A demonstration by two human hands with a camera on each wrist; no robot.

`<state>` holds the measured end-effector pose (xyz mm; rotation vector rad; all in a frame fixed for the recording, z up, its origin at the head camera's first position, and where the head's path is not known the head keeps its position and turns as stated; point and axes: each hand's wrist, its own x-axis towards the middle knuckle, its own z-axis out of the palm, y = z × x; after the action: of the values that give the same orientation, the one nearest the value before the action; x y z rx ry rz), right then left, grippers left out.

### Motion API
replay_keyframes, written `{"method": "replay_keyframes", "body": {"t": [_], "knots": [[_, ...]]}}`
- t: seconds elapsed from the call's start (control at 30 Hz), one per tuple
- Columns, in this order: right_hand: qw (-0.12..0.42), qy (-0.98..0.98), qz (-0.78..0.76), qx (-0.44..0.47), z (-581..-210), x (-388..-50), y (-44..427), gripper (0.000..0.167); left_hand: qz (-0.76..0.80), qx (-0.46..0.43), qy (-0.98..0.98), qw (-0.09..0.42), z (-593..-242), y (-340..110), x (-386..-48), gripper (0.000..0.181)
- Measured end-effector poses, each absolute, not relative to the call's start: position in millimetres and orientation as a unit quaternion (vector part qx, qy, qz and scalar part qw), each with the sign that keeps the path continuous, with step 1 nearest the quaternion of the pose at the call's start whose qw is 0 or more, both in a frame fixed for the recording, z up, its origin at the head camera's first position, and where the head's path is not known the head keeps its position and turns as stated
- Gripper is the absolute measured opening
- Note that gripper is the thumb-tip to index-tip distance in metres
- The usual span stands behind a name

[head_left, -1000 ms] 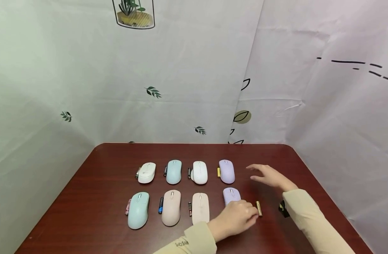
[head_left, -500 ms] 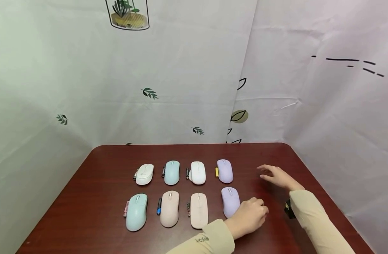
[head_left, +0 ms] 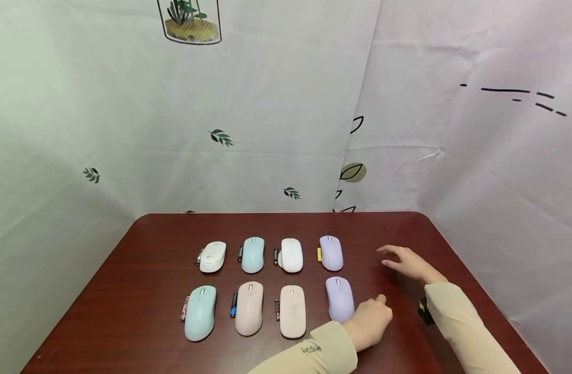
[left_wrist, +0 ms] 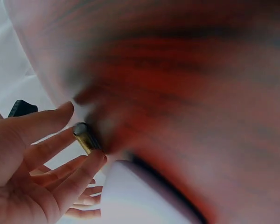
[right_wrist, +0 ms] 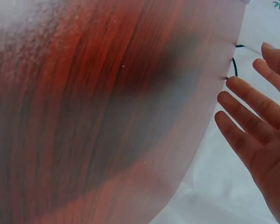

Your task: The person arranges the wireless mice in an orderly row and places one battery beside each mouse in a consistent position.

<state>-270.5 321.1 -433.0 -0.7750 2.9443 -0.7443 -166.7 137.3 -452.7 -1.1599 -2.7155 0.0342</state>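
In the head view my left hand [head_left: 370, 321] is just right of the front lilac mouse [head_left: 339, 298], over the table's right front part. The left wrist view shows its fingers pinching a small gold and dark battery [left_wrist: 87, 141], one end of it facing the camera. In the head view that battery is hidden behind the hand. The pale body of a mouse [left_wrist: 137, 196] lies close under the fingers. My right hand [head_left: 409, 262] hovers over the right side of the table with relaxed fingers, and nothing is held in it in the right wrist view.
Two rows of computer mice, such as a white one [head_left: 292, 255] and a pink one [head_left: 292, 311], stand on the dark red table [head_left: 141, 291]. Batteries, among them a yellow one [head_left: 319, 254] and a blue-black one [head_left: 234, 305], lie at the left of most mice.
My left hand has moved right, over the gold battery that lay beside the front lilac mouse, and now pinches it. The right hand has drawn slightly to the right.
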Motion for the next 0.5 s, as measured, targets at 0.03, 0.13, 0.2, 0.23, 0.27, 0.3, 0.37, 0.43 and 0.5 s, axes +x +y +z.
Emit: {"method": "replay_keyframes", "body": {"t": [0.03,0.13,0.2,0.23,0.27,0.3,0.37,0.43,0.5], "knots": [[0.002,0.939,-0.237,-0.249,-432.4,-270.9,320.0,0.034,0.013,-0.387,-0.917,0.096,-451.7,138.5,-166.4,0.010],[0.000,0.939,-0.231,-0.257,-431.5,-271.6,317.3,0.033,0.020,-0.374,-0.922,0.098,-449.8,142.1,-165.2,0.010],[0.006,0.939,-0.230,-0.258,-431.6,-271.2,315.1,0.032,0.025,-0.371,-0.923,0.100,-450.0,144.2,-163.7,0.010],[0.012,0.939,-0.228,-0.258,-431.6,-270.9,314.0,0.031,0.029,-0.371,-0.923,0.101,-450.4,145.1,-163.0,0.010],[0.019,0.939,-0.226,-0.259,-431.8,-270.7,312.9,0.031,0.034,-0.373,-0.922,0.103,-451.0,145.8,-162.4,0.011],[0.025,0.938,-0.226,-0.260,-432.0,-270.3,311.5,0.031,0.038,-0.375,-0.920,0.105,-451.7,146.3,-161.8,0.011],[0.036,0.937,-0.228,-0.262,-432.2,-269.1,308.1,0.031,0.045,-0.378,-0.918,0.107,-453.6,146.5,-160.8,0.011],[0.041,0.936,-0.229,-0.263,-431.7,-268.0,305.4,0.031,0.049,-0.377,-0.919,0.110,-454.4,146.5,-161.0,0.010],[0.039,0.936,-0.229,-0.264,-431.2,-266.7,303.1,0.030,0.049,-0.375,-0.918,0.118,-455.0,145.6,-160.6,0.009]]}}
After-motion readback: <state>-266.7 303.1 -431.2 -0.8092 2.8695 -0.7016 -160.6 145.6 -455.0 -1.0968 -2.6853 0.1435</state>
